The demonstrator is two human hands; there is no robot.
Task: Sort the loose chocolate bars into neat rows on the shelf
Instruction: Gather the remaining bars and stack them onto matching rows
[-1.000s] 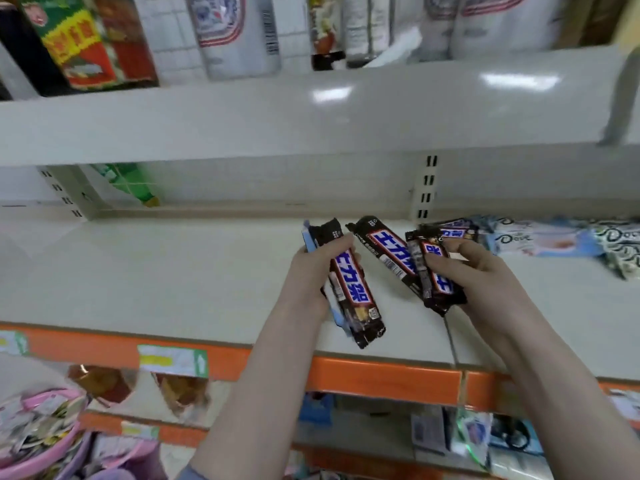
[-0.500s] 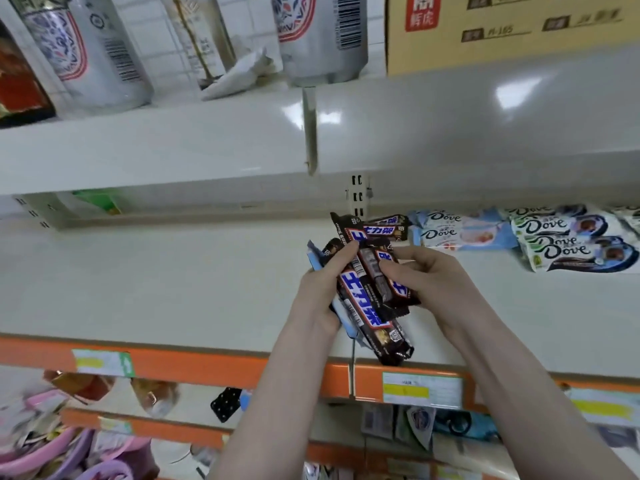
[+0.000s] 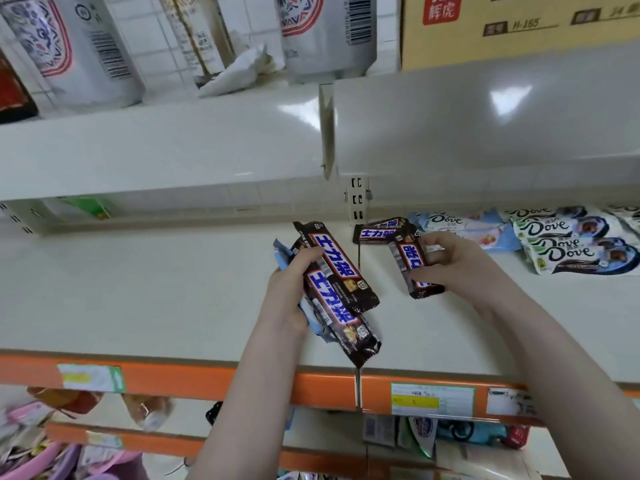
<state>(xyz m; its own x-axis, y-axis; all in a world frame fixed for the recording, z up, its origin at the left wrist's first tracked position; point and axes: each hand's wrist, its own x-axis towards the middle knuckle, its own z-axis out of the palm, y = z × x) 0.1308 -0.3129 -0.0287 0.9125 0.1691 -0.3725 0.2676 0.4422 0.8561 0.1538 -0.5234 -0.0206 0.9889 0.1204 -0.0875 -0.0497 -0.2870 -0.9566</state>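
My left hand (image 3: 289, 289) grips a bundle of brown Snickers bars (image 3: 337, 282) over the white shelf (image 3: 138, 289), with a light blue wrapper (image 3: 281, 256) tucked behind them. My right hand (image 3: 450, 265) holds one more brown Snickers bar (image 3: 414, 268), tilted, a little to the right of the bundle. Two further Snickers bars (image 3: 379, 232) lie on the shelf at the back, just beyond my right hand.
Dove chocolate packs (image 3: 568, 244) lie in rows at the shelf's right, light blue ones (image 3: 460, 225) beside them. An orange price rail (image 3: 242, 386) runs along the shelf's front edge. The upper shelf (image 3: 207, 147) carries bags and a cardboard box (image 3: 519, 26). Lower shelves hold more goods.
My hands have drawn apart: the right hand pulled one bar away to the right, while the left keeps the bundle. The view shifted slightly right.
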